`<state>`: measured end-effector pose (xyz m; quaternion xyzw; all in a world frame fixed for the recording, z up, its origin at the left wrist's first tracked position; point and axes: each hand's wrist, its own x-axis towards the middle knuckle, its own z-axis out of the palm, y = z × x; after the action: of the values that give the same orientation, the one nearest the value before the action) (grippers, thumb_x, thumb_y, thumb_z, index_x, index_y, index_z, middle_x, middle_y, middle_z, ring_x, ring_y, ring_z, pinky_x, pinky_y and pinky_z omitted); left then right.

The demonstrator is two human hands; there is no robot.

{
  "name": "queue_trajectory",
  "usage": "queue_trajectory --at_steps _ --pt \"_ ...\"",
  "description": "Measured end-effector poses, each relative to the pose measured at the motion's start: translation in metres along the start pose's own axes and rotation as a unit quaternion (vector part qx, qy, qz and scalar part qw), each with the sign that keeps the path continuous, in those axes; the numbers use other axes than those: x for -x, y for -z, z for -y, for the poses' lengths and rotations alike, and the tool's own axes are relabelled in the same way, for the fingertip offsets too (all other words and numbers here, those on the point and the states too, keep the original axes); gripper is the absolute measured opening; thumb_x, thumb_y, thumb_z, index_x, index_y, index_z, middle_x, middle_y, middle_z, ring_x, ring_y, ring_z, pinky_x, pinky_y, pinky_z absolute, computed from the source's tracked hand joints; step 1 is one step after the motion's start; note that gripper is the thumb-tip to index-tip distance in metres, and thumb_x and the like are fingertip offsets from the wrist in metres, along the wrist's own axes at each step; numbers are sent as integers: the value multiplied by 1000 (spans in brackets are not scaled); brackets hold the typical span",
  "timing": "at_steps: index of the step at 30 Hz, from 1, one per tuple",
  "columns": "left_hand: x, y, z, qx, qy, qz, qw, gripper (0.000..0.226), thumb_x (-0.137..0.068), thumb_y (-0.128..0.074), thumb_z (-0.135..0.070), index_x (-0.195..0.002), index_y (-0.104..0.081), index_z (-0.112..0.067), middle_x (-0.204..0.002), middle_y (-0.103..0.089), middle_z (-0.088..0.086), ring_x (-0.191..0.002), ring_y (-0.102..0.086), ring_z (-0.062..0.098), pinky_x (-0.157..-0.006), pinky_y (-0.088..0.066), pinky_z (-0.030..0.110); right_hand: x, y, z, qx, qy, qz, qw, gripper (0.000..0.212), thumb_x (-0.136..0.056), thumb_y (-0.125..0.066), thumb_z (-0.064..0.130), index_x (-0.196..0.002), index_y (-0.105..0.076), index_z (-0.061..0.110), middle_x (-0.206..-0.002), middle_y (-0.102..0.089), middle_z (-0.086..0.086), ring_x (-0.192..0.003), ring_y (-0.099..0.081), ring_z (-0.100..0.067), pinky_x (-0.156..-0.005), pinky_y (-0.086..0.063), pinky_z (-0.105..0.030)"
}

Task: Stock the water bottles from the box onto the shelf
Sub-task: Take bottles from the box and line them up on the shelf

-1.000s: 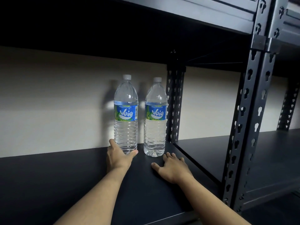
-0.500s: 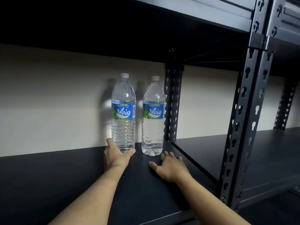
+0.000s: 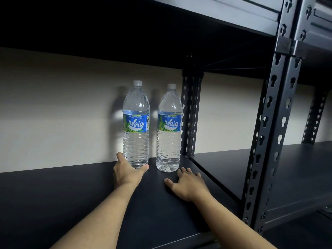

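Fingers of my left hand wrap the base of the left bottle, standing upright on the shelf. My right hand lies flat, fingers spread, just short of bottle 2.

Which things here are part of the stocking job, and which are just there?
Part of the job:
left bottle, held at its base by the left hand
right bottle
shelf

Just there:
wall
shelf post
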<state>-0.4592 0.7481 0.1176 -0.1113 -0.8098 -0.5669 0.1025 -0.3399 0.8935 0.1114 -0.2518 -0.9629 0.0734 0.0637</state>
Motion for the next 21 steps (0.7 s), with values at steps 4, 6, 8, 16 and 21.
queue_trajectory --at_steps 4,6,8,16,21 --pt "0 3 3 7 7 27 1000 88 -59 -91 -26 -127 -36 -14 -121 -58 9 -104 -53 24 -81 -46 33 1 -1 0 -9 1 -12 1000 82 -92 -31 68 -151 -33 10 -160 -28 -4 -149 -18 -20 -121 -14 -44" --pt "2 10 6 8 17 52 998 106 -55 -94 -23 -139 -30 -14 -130 -53 9 -117 -51 26 -93 -44 35 3 1 2 -13 -1 -29 999 78 -90 -33 68 -143 -46 12 -152 -41 -4 -143 -30 -22 -117 -23 -44" --pt "9 19 9 5 31 68 997 119 -54 -94 -18 -148 -21 -12 -141 -44 10 -130 -44 27 -105 -39 35 9 4 5 2 -7 -62 998 68 -89 -37 68 -124 -60 14 -132 -59 -6 -128 -49 -26 -106 -36 -41" --pt "81 89 19 57 41 174 982 57 -80 -77 -18 -130 -48 -20 -133 -56 -4 -119 -54 15 -105 -42 34 52 7 30 34 -19 -73 997 37 -100 -35 30 -119 -63 14 -128 -60 -9 -120 -56 -30 -97 -41 -37" --pt "159 161 27 54 -54 164 984 38 -78 -78 -15 -101 -57 -35 -105 -67 -10 -102 -64 5 -97 -51 30 143 -5 52 -64 39 -88 993 58 -94 -25 49 -136 -52 20 -143 -48 1 -136 -39 -18 -112 -25 -36"
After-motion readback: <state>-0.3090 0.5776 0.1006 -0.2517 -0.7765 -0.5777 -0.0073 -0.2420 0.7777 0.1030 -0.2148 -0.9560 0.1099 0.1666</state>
